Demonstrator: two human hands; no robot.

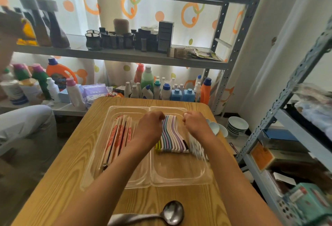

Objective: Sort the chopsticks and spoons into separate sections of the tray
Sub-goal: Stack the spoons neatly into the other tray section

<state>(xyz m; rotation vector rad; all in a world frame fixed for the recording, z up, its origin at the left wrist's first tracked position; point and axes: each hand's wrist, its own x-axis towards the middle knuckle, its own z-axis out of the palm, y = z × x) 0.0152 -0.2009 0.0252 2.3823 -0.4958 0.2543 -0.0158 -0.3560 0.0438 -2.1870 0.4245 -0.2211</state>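
While the clear tray (100,155) is seen lying in the middle of the wooden counter (59,186), a band of bare wood is left around all its rims, widest on the near side. On that near band a metal ladle (161,214) is laid, its bowl towards the right. The wrapped chopsticks (117,136) are gathered in the left section of the tray, and the coloured spoons (171,135) are lined up in the right section, near its far end; the near half of each section is bare. Small pale bowls (215,126) are placed just beside the right rim of the tray, at the counter's edge. Both forearms are stretched over the tray. The left hand (150,126) is held at the left side of the spoon row and the right hand (196,124) at its right side, fingers curled downward; whether anything is gripped cannot be told.
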